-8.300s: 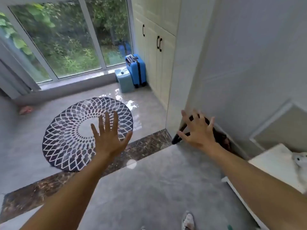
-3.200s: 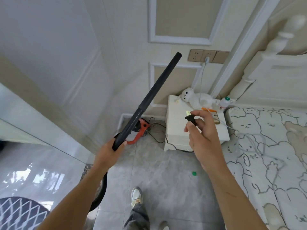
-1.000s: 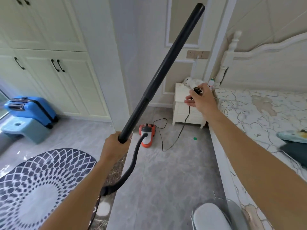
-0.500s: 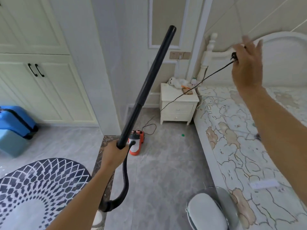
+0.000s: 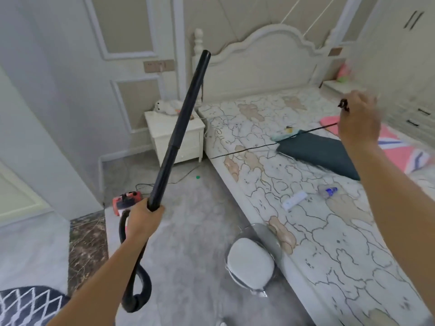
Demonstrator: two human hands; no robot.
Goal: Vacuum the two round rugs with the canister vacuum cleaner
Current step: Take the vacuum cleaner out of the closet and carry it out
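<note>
My left hand (image 5: 143,220) grips the lower end of the black vacuum wand (image 5: 181,128), which points up and to the right. A black hose (image 5: 138,292) loops down from it to the orange canister vacuum (image 5: 126,201) on the floor by the wall corner. My right hand (image 5: 357,123) is raised over the bed and pinches the black plug (image 5: 344,105). The power cord (image 5: 259,147) runs taut from it across the mattress toward the canister. One dark round rug (image 5: 26,304) with a white lattice shows at the bottom left corner.
A bed (image 5: 317,208) with a patterned cover fills the right side, with a dark pillow (image 5: 317,154), a remote (image 5: 294,200) and a bottle (image 5: 328,191) on it. A white nightstand (image 5: 175,137) stands by the headboard, wall sockets (image 5: 159,65) above it. A white-seated chair (image 5: 250,260) stands beside the bed.
My right hand has carried the plug further right and lower over the bed, pulling the cord across the mattress. The view has swung right; the wand has stayed in my left hand.
</note>
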